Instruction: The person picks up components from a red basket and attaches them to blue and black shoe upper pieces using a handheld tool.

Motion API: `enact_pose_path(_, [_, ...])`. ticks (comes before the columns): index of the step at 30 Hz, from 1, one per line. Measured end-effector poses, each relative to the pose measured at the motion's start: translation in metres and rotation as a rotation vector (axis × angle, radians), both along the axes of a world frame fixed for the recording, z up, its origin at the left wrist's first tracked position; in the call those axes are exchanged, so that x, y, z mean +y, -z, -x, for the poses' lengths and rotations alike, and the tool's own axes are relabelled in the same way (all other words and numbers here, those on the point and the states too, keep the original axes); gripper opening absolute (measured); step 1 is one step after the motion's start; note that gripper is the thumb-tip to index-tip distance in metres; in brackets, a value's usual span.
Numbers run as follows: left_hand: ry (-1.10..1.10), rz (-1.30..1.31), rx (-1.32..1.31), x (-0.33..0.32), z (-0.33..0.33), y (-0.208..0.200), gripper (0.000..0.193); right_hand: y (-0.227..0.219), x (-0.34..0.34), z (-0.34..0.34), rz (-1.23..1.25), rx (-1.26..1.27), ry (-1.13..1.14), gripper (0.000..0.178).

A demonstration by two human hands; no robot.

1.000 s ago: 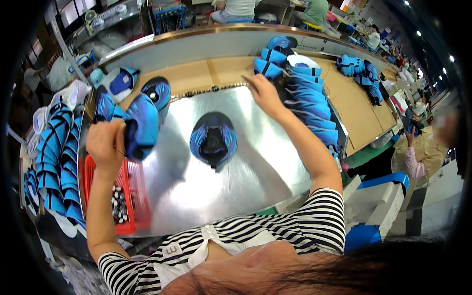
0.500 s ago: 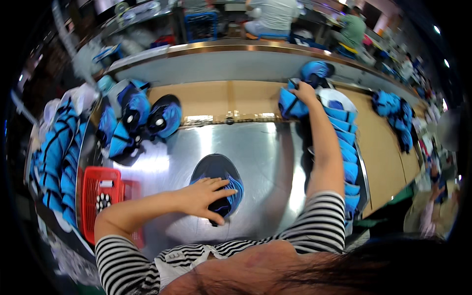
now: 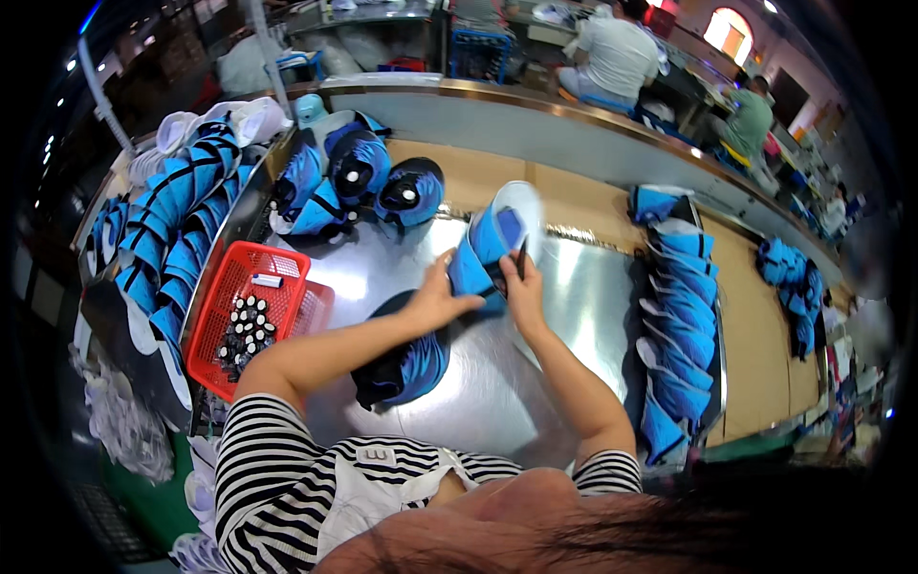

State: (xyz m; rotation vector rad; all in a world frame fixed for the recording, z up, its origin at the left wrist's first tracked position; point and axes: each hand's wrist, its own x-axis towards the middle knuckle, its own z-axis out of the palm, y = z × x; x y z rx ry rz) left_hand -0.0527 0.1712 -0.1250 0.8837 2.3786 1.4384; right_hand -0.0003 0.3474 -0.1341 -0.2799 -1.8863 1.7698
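Over the middle of the metal table (image 3: 478, 373) I hold up a blue cap (image 3: 488, 251), tilted, its pale inner side showing. On its lower left side my left hand (image 3: 438, 298) has its fingers against the fabric, thumb stretched out below. At its right edge my right hand (image 3: 522, 289) pinches it, next to a dark strip. Beneath my left forearm lies another blue cap (image 3: 421, 368) with a dark brim, partly covered by the arm.
A red basket (image 3: 218, 292) at the left contains small black-and-white pieces and a white tube. Nested blue caps stand in a row (image 3: 684, 306) at right and in stacks (image 3: 186, 206) at far left. Several dark-brimmed caps (image 3: 409, 191) sit at the back left. People sit beyond the ledge.
My right hand has come from the caps at the far right to the middle with a cap. My left hand has left the cap on the table and joined it. The view has turned.
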Motion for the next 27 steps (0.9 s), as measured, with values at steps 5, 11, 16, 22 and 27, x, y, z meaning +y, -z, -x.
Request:
enact_pose_path(5, [0.098, -0.051, 0.222, -0.043, -0.018, -0.092, 0.076, -0.015, 0.028, -0.06, 1.24, 0.304, -0.085, 0.015])
enact_pose_path(11, [0.591, 0.45, 0.709, -0.033, -0.085, -0.099, 0.053, -0.004, 0.086, -0.14, 0.099, -0.612, 0.027, 0.032])
enact_pose_path(16, [0.701, 0.42, 0.717, -0.014, -0.1, -0.072, 0.05, -0.028, 0.191, -0.067, -0.756, -0.156, 0.475, 0.028])
enact_pose_path(22, [0.763, 0.283, 0.452, -0.025, -0.078, -0.089, 0.043, 0.05, 0.369, 0.077, -0.702, -0.282, 0.487, 0.044])
enact_pose_path(27, [0.535, 0.183, 0.451, -0.062, -0.06, -0.102, 0.041, 0.052, 0.375, 0.121, -0.091, -0.316, 0.412, 0.04])
